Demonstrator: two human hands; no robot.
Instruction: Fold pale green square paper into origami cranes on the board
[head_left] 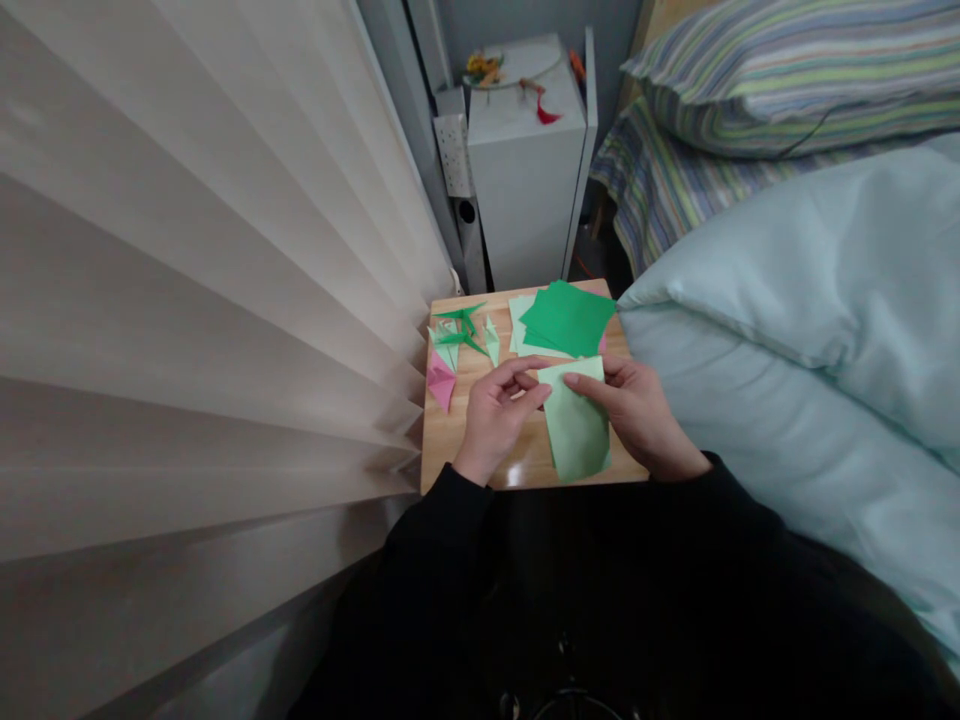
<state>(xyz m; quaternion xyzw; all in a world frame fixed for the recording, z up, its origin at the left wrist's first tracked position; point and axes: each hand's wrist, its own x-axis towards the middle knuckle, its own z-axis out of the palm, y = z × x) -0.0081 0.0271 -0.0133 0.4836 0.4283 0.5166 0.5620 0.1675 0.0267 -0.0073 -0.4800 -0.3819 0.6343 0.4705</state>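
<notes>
Both hands hold a light green sheet of paper, folded into a long rectangle, over a small wooden table. My left hand pinches its upper left corner with curled fingers. My right hand lies on the sheet's right side, with the index finger stretched across the top and the thumb beneath. Behind the hands lies a stack of dark green paper squares on paler sheets. At the table's left are folded pieces: dark green shapes, pale green shapes and a pink folded piece.
Pleated cream curtains fill the left. A pale blue duvet and a striped pillow lie on the right, close against the table. A white cabinet with small items on top stands beyond the table, beside a wall socket.
</notes>
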